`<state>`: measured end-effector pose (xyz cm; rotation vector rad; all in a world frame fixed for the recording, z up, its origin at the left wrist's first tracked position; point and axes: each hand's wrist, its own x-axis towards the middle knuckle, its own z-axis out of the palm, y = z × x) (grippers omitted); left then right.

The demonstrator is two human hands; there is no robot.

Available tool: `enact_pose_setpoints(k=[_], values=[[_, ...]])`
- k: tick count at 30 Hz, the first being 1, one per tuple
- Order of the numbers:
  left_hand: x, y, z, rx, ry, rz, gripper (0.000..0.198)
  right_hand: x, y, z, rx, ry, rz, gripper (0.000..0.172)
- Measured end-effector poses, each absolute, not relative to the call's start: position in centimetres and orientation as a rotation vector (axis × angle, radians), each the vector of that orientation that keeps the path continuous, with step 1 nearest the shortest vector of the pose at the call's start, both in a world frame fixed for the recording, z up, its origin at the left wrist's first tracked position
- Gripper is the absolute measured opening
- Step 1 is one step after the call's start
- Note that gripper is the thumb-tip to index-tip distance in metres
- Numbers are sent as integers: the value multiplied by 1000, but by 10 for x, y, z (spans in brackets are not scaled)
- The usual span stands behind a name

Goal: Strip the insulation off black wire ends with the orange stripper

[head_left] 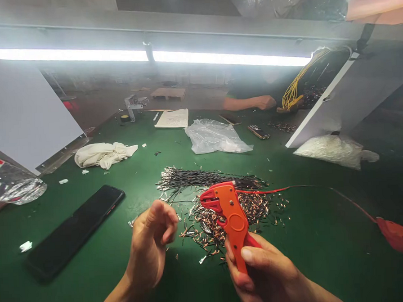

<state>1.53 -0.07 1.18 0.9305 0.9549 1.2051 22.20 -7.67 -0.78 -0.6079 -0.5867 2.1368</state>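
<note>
My right hand (261, 265) is wrapped round the handles of an orange and red wire stripper (232, 208), its jaws facing left. A thin black wire (185, 201) runs level from the fingertips of my left hand (150, 244) to the stripper's jaws. The thumb and fingers of that hand are curled together on the wire. Under and behind the stripper lies a heap of short wire offcuts (209, 231) with copper ends. A bundle of black wires (203, 177) with metal terminals at the left ends lies just beyond the heap.
A black phone (77, 232) lies at left, below a white cloth (103, 154). Farther back are a clear plastic bag (214, 137), a notebook (173, 118) and a smaller phone (258, 131). Another person's hand (264, 102) rests across the table. A light bar (230, 57) hangs overhead.
</note>
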Motion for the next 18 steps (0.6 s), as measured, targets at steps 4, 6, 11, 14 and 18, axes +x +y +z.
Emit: enact_pose_setpoints(k=[4,6,11,14,18], values=[[14,2,4,1106,1149,1300,37,219,-79,-12,-602,-629,2097,31],[19,-2,0,1221,1125,1166,39,217,-81,-13,-631,-663,2044,33],[47,-31,-9,1323,708,782,91,207,-77,-17,-662,-645,1869,27],[56,-43,-14,1389,576,838,80,205,-72,-19,-590,-727,1811,28],[41,-33,-11,1954,959,1555,26,211,-74,-17,-511,-694,1876,21]])
